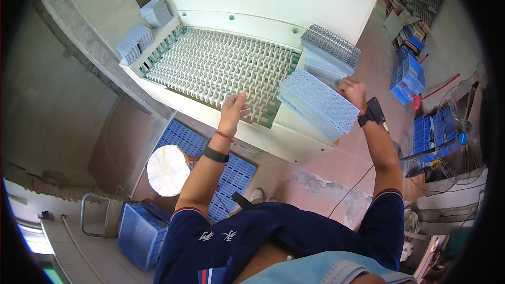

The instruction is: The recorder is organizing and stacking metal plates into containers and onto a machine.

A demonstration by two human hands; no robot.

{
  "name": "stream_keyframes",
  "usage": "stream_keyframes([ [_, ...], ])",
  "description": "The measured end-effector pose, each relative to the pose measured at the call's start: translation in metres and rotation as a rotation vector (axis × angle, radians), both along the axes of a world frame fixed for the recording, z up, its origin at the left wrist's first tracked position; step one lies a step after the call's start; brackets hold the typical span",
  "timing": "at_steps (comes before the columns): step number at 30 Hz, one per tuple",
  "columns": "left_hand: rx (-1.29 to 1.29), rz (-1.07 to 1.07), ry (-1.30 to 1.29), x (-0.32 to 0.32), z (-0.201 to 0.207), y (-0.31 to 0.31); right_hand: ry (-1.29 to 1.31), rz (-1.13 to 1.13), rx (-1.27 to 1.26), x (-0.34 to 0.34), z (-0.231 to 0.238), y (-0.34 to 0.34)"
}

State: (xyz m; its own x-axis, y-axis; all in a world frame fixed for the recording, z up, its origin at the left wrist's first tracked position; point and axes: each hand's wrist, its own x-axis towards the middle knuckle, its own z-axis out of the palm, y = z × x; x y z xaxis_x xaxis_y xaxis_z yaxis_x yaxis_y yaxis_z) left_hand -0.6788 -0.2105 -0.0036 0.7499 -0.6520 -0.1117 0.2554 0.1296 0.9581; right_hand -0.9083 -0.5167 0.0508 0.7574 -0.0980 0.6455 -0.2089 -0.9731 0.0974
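My left hand (234, 113) hovers over the near edge of a bed of pale rollers (226, 68) on a white machine. Its fingers are loosely bent and apart, and nothing shows in them. At the machine's right end lies a long stack of light-blue textured pieces (320, 101), perhaps trays. My right hand (354, 94) is closed at the stack's far right edge, its fingertips partly hidden. Just behind stands a second stack, with grey ribbed pieces (331, 47) on top.
More light-blue pieces (134, 42) stand at the machine's left end. A round white-topped stool (168, 170) and a blue slatted pallet (236, 173) are below the machine. To the right are blue crates (408, 80) and a standing fan (456, 137).
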Motion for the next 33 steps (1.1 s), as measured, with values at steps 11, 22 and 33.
stream_keyframes([
  [11, 0.069, 0.183, 0.131, 0.012, -0.027, 0.070, 0.041, -0.008, -0.288, 0.019, 0.003, 0.001],
  [22, 0.007, 0.235, 0.093, 0.007, -0.031, 0.102, -0.142, -0.151, 0.337, -0.027, 0.103, 0.033],
  [33, -0.020, 0.262, 0.134, -0.001, -0.047, 0.114, 0.621, -0.253, 0.434, 0.050, 0.120, -0.036],
])
